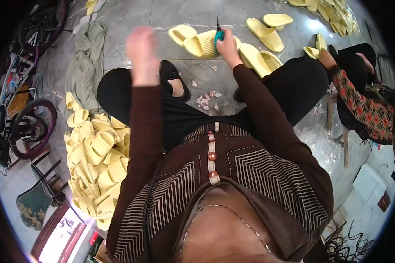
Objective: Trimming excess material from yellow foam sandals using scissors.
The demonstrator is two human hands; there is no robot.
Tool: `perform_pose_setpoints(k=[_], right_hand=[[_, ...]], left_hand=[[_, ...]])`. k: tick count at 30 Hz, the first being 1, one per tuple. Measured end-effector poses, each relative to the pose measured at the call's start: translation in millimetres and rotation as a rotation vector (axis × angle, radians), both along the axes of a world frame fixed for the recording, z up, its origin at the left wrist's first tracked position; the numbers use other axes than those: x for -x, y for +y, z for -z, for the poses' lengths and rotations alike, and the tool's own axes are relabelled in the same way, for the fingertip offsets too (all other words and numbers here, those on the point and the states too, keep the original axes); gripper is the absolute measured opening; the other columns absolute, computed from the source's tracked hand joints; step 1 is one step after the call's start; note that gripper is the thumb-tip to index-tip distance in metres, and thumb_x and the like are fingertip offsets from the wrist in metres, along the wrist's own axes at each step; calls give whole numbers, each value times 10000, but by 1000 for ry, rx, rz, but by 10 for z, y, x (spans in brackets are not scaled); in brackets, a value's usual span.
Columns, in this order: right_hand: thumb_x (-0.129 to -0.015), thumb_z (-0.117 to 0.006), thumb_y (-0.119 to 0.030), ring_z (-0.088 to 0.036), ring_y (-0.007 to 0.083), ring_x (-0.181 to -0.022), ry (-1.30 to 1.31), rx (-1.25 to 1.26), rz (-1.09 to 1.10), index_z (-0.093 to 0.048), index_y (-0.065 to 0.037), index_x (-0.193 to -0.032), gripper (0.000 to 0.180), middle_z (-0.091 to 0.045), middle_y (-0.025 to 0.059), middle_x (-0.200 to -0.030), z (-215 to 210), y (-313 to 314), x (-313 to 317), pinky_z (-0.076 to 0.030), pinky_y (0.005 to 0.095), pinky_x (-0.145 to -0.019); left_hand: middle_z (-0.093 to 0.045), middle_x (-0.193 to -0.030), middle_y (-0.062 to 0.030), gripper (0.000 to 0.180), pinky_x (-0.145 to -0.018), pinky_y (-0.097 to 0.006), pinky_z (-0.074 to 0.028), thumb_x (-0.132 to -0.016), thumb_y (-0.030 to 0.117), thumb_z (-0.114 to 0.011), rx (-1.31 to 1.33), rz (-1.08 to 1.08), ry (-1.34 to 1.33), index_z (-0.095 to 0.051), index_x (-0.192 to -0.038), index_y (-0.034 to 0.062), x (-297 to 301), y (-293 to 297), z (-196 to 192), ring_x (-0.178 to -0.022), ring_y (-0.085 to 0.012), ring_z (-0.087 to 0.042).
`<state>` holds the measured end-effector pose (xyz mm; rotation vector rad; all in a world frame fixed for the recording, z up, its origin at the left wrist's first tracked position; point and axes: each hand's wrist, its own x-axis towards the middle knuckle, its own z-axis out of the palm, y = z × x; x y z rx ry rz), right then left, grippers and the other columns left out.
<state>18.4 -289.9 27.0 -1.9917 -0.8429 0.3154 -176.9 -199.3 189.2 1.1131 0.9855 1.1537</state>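
My right hand (227,47) is closed around teal-handled snips (219,37), whose dark pointed tip faces away from me. Right beside that hand lies a pale yellow slide slipper (200,45), with another slipper (182,33) touching it on the left. My left hand (141,48) is raised to the left of these slippers and smeared by motion, so its fingers cannot be made out. To the right of my right hand rest more yellow slippers (254,60), partly hidden by my arm and knee.
Pinkish scraps (204,101) lie on the grey floor between my feet. A heap of yellow slippers (94,153) is at my left, near grey-green cloth (85,61) and a bicycle (30,127). On the right a co-worker's hand (326,59) touches slippers, beside a wooden stool (332,114).
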Motion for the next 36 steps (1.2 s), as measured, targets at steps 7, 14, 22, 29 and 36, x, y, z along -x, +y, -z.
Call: perform_pose_setpoints(k=[7,14,22,29,36], right_hand=[[-713,-602,-224,-576,366,-821,126,92,-53,-491,-58,-1046,389,-591,226,-847,327,-304,291,-450,421,-718],[-698,-615,-208,-573,371,-825,225,231,-135,-525,-37,-1012,369,-588,232,-853,694,-457,409,-452,413,-717],[-668,-649,-152,-576,188,-666,833,493,-375,-542,-33,-1004,372,-599,83,-770,804,-523,174,-454,289,-586],[-709,-612,-143,-569,167,-652,1824,433,-301,-576,-61,-909,219,-581,58,-725,866,-624,58,-463,334,-588],[-725,-609,-188,-585,211,-686,2068,431,-139,-528,4,-964,317,-595,102,-787,818,-590,309,-472,387,-623]], left_hand=[[-539,-920,-189,328,-536,-376,-450,-791,237,-515,953,203,238,-449,-1020,11,-507,-434,1658,-775,-300,-565],[-559,-997,-190,355,-725,-451,-448,-819,221,-452,1090,38,68,-467,-1075,-24,-176,-447,3243,-873,-340,-561],[-577,-988,-180,329,-734,-467,-449,-802,128,-439,1088,235,79,-474,-1095,-16,83,-398,3977,-875,-331,-572],[-569,-962,-190,302,-699,-469,-461,-769,63,-433,702,553,747,-470,-1047,-50,-206,-766,3344,-838,-346,-577],[-552,-919,-210,293,-674,-473,-460,-718,23,-475,1046,-30,354,-471,-992,-81,-213,-828,3418,-793,-357,-570]])
